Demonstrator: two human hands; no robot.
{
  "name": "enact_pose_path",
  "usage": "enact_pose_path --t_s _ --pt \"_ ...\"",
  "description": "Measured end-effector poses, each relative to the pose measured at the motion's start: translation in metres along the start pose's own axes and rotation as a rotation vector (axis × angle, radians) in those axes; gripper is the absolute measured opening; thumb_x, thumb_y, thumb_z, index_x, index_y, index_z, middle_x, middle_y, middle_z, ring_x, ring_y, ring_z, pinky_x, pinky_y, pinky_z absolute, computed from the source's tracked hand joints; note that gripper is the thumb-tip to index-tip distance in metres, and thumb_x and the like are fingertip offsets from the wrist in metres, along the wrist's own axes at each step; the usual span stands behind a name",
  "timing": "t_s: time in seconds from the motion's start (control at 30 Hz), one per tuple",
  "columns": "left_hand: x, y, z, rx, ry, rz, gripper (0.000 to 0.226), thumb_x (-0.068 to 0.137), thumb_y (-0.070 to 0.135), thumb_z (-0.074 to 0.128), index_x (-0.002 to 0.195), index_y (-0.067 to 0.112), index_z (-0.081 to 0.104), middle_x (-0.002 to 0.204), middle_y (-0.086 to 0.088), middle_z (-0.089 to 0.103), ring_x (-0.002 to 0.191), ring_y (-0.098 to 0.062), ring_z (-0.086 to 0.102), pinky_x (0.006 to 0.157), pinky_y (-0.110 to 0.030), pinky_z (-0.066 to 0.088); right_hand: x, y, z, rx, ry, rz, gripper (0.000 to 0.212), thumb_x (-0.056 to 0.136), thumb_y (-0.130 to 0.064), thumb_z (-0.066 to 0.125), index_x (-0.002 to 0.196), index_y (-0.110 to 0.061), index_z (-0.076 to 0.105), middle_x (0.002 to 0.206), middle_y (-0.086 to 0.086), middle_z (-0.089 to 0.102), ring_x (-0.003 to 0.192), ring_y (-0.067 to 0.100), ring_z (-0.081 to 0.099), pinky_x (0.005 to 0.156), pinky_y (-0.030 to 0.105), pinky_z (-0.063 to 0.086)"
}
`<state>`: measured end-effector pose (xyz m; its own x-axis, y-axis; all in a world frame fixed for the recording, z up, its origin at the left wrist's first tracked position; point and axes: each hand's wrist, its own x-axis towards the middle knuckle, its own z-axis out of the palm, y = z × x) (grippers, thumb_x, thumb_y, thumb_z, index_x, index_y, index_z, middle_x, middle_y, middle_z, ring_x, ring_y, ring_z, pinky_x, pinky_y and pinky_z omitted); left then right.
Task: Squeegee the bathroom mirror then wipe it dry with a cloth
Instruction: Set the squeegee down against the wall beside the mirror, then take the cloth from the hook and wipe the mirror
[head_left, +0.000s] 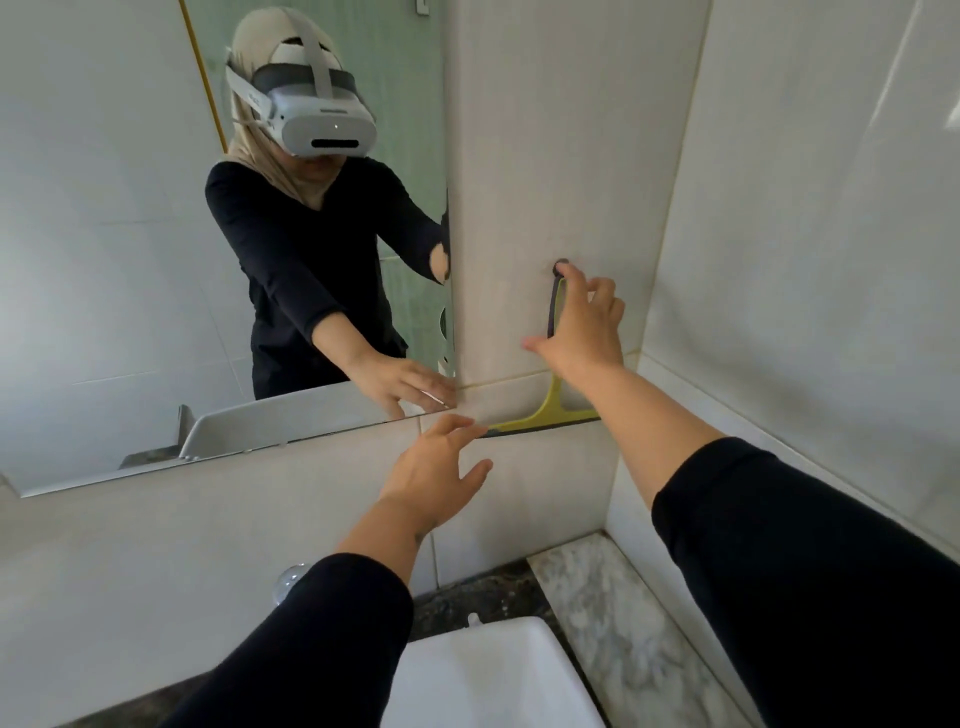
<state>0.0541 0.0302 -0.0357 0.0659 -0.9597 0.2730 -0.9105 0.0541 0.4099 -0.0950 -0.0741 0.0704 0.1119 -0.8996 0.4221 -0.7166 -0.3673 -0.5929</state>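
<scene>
A: Squeegee, location?
B: Hanging from a wall hook, right of the mirror. Left hand nearest, fingers spread, empty. Right hand beyond, loosely open over the handle, grip uncertain.

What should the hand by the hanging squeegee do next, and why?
Probably close the right hand around the squeegee handle and lift it off the hook. The squeegee hangs on the tiled wall beside the mirror, blade down, and the fingers look spread around the handle, not gripping it. The left hand is open and empty.
</scene>
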Motion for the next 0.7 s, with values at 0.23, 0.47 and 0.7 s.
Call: enact_pose_path --t_s 0.23,0.47,0.7 --pt "-0.045 -0.014 -0.083 0.0 -0.063 -0.156 0.028 0.095 0.027 0.05 0.119 0.024 0.063 0.121 0.005 0.063 0.112 -0.015 0.057 0.097 -0.029 0.044 -0.06 -0.06 0.003 -0.221 -0.418 -0.168 0.06 0.081 -0.029 0.072 0.135 -0.028 0.044 0.137 0.008 0.028 0.125 0.031 0.035 0.099 0.04 0.041" --pt "-0.137 -0.063 -0.176 0.008 0.066 -0.371 0.027 0.094 0.021 0.05 0.116 0.021 0.065 0.117 0.0 0.065 0.107 -0.015 0.06 0.098 -0.028 0.045 -0.117 -0.155 0.03 -0.182 -0.609 -0.326 0.049 0.084 -0.033 0.067 0.13 -0.028 0.051 0.141 0.009 0.037 0.124 0.031 0.045 0.102 0.041 0.042" --pt "-0.223 -0.128 -0.243 0.074 0.335 -0.545 0.029 0.093 0.019 0.055 0.12 0.021 0.063 0.128 -0.001 0.054 0.119 -0.02 0.051 0.096 -0.027 0.039 -0.163 -0.259 0.072 -0.088 -0.735 -0.53 0.045 0.087 -0.033 0.063 0.129 -0.023 0.052 0.134 0.01 0.044 0.117 0.029 0.05 0.097 0.041 0.045"
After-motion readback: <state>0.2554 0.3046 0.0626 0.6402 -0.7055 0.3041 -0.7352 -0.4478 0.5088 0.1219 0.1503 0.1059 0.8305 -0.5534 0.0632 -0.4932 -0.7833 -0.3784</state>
